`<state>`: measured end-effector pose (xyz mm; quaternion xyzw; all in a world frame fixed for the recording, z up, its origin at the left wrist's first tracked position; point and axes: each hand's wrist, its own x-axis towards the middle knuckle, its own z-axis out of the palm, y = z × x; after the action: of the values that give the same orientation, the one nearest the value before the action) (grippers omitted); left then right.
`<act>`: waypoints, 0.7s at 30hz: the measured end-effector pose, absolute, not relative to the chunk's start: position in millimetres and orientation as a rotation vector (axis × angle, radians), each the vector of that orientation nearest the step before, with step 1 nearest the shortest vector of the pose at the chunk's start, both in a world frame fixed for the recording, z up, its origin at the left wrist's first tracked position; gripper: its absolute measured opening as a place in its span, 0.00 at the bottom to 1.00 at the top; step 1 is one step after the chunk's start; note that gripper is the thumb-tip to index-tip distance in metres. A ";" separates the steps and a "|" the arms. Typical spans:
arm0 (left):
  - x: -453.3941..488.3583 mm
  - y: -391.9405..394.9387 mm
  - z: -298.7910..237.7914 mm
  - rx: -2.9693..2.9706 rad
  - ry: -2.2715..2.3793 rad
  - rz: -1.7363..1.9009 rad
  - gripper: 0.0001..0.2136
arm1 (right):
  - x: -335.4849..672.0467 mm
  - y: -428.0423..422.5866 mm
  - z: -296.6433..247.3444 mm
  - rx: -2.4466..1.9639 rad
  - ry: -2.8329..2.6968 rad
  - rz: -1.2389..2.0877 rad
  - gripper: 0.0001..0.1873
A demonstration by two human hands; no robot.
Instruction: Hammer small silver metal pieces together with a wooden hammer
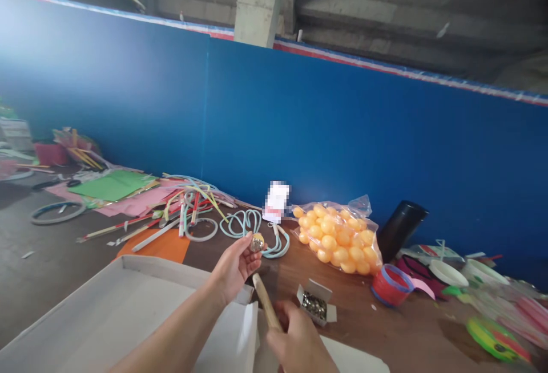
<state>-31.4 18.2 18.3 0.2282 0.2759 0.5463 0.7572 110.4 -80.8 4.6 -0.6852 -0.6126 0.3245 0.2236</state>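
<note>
My left hand (240,263) is raised over the table, its thumb and fingers closed on a small round shiny metal piece (257,242) with a yellowish top; its exact kind is unclear. Lower and to the right, my right hand (297,336) is wrapped round a light wooden stick (266,301), whose far end points up toward the left hand. The stick's lower end is hidden in the grip. Just beyond the right hand stands a small open cardboard box (317,315) filled with shiny metal pieces.
A large white tray (171,270) lies at the left front. Behind the hands are coiled light-blue cords (242,223) and a clear bag of orange balls (338,239). A black cylinder (400,230) and red cup (391,286) stand right. Coloured paper (113,185) and sticks lie left.
</note>
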 end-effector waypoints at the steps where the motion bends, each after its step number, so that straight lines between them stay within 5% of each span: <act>1: -31.8 18.3 19.2 0.477 0.596 1.199 0.10 | 111.0 -79.5 5.3 -1.856 -1.652 0.923 0.17; 8: -34.3 18.6 20.4 0.433 0.558 1.293 0.07 | 110.9 -75.9 6.6 -1.614 -1.363 0.800 0.07; 15: -32.1 19.2 18.9 0.468 0.584 1.302 0.06 | 101.2 -87.7 11.5 -1.310 -1.202 0.910 0.23; 21: -31.8 20.5 15.5 0.483 0.590 1.336 0.06 | 93.2 -92.1 8.4 -1.325 -1.218 0.801 0.28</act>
<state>-31.8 20.5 15.5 0.2185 0.2666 0.6039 0.7186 93.2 -92.1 8.4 -0.5606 -0.5152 0.3388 0.5528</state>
